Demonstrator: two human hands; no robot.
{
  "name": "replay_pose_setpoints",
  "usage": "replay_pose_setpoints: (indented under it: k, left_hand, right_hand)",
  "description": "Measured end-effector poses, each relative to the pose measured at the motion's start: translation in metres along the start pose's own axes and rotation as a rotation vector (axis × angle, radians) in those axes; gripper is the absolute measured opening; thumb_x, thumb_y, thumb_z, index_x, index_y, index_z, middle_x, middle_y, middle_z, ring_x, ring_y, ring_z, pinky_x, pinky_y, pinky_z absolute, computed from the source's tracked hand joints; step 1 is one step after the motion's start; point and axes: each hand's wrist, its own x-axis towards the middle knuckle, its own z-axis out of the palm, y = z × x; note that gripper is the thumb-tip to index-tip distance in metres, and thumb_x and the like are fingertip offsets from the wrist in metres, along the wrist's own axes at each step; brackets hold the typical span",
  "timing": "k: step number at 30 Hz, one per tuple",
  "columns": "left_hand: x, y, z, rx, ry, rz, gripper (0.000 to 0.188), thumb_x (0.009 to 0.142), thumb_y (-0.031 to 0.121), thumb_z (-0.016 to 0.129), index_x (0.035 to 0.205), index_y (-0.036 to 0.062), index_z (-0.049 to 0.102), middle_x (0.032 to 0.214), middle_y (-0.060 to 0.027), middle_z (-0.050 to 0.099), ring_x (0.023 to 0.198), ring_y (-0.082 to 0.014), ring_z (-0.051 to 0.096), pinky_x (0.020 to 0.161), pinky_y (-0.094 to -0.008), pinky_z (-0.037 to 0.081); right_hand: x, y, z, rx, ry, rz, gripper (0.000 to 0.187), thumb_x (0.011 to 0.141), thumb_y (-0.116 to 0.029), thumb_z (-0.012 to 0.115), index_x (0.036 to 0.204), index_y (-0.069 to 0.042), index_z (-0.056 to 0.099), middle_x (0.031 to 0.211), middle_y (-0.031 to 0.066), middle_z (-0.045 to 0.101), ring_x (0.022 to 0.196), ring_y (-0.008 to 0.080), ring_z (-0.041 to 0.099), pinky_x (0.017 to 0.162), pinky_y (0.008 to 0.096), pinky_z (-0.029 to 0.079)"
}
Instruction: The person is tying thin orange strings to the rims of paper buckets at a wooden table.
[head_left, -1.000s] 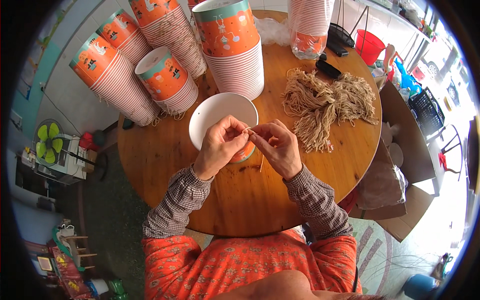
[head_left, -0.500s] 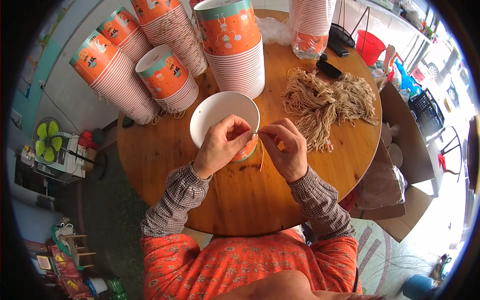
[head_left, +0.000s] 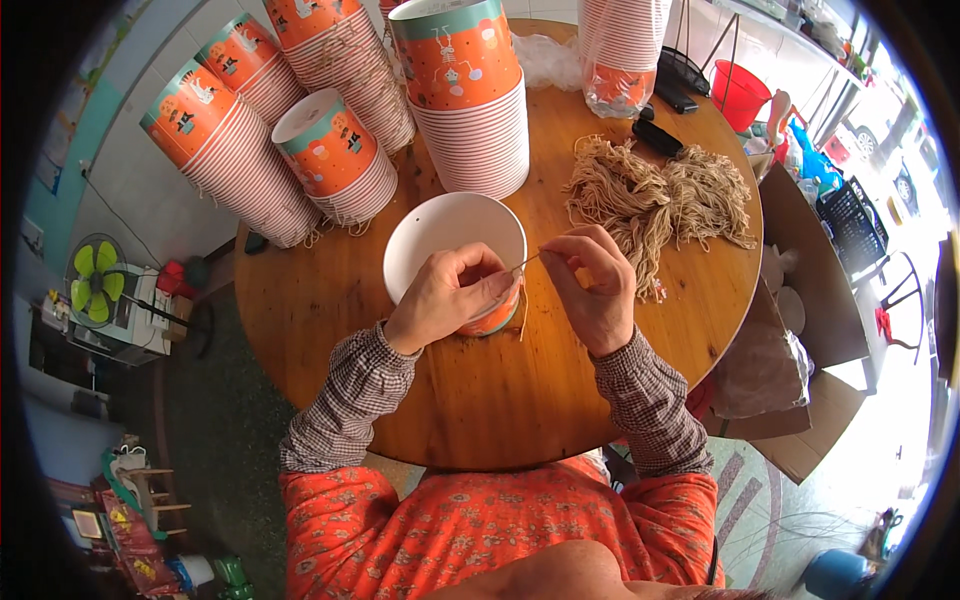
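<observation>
A paper bucket point(head_left: 432, 228), white inside and orange with a green band outside, lies tilted on the table in front of me. My left hand point(head_left: 442, 302) is closed on its near right rim, thumb and fingers pinching the edge. Between my hands a thin beige string point(head_left: 526, 263) stretches from that rim to my right hand point(head_left: 598, 288). Thumb and forefinger of the right hand pinch it, held apart from the bucket to the right. A loose string end hangs beside the bucket's wall. A small hole shows in the far left part of its inside wall.
Tall stacks of orange paper buckets point(head_left: 468, 130) stand at the back and left of the round wooden table point(head_left: 500, 410). Bundles of beige strings point(head_left: 630, 195) lie to the right, near a black object point(head_left: 657, 138). Cardboard boxes point(head_left: 800, 330) stand beyond the table's right edge.
My right hand has moved right and slightly up, away from the rim, drawing the string out taut. The bucket has shifted slightly right and toward me.
</observation>
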Motion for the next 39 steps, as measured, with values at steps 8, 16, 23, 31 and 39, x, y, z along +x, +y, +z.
replay_pose_setpoints:
  k: [8, 16, 23, 31, 39]
  left_hand:
    - [0.004, -0.003, -0.007, -0.730, -0.121, -0.382, 0.019, 0.095, 0.018, 0.056, 0.086, 0.0013, 0.057, 0.073, 0.0007, 0.055, 0.062, -0.0060, 0.047, 0.059, -0.0208, 0.041]
    - [0.005, -0.005, 0.000, -1.026, -0.071, -0.490, 0.018, 0.094, 0.015, 0.057, 0.098, -0.0021, 0.063, 0.079, -0.0027, 0.059, 0.068, -0.0090, 0.053, 0.064, -0.0207, 0.045]
    - [0.001, -0.005, 0.008, -0.685, -0.038, -0.284, 0.020, 0.094, 0.013, 0.060, 0.103, -0.0040, 0.065, 0.084, -0.0005, 0.062, 0.076, -0.0064, 0.056, 0.071, -0.0201, 0.047]
    - [0.001, -0.010, 0.004, -0.622, -0.061, -0.249, 0.020, 0.092, 0.015, 0.063, 0.099, -0.0032, 0.066, 0.080, -0.0001, 0.063, 0.073, -0.0061, 0.056, 0.069, -0.0210, 0.047]
    - [0.001, -0.008, 0.010, -0.603, 0.060, -0.206, 0.019, 0.092, 0.015, 0.063, 0.098, -0.0030, 0.065, 0.083, -0.0020, 0.066, 0.077, -0.0066, 0.060, 0.073, -0.0207, 0.049]
  right_hand:
    - [-0.004, -0.001, -0.007, -0.091, 0.011, -0.018, 0.012, 0.077, 0.000, 0.069, 0.088, -0.003, 0.065, 0.085, 0.0080, 0.059, 0.074, 0.0219, 0.060, 0.064, 0.0300, 0.050]
    - [-0.007, -0.002, -0.005, -0.368, -0.134, -0.357, 0.016, 0.073, -0.007, 0.070, 0.088, -0.009, 0.064, 0.083, 0.0038, 0.055, 0.074, 0.0224, 0.056, 0.059, 0.0343, 0.048]
    - [0.003, -0.001, 0.005, -0.199, -0.080, -0.273, 0.018, 0.073, -0.005, 0.070, 0.090, -0.011, 0.067, 0.081, 0.0049, 0.056, 0.073, 0.0241, 0.057, 0.060, 0.0349, 0.049]
    - [0.000, 0.002, 0.010, 0.137, -0.156, 0.124, 0.013, 0.080, -0.009, 0.072, 0.092, -0.005, 0.069, 0.085, 0.0051, 0.062, 0.074, 0.0170, 0.061, 0.064, 0.0281, 0.050]
    - [-0.016, 0.017, 0.021, 0.371, -0.111, 0.344, 0.016, 0.085, -0.013, 0.070, 0.095, 0.000, 0.069, 0.082, 0.0060, 0.067, 0.068, 0.0105, 0.061, 0.060, 0.0239, 0.049]
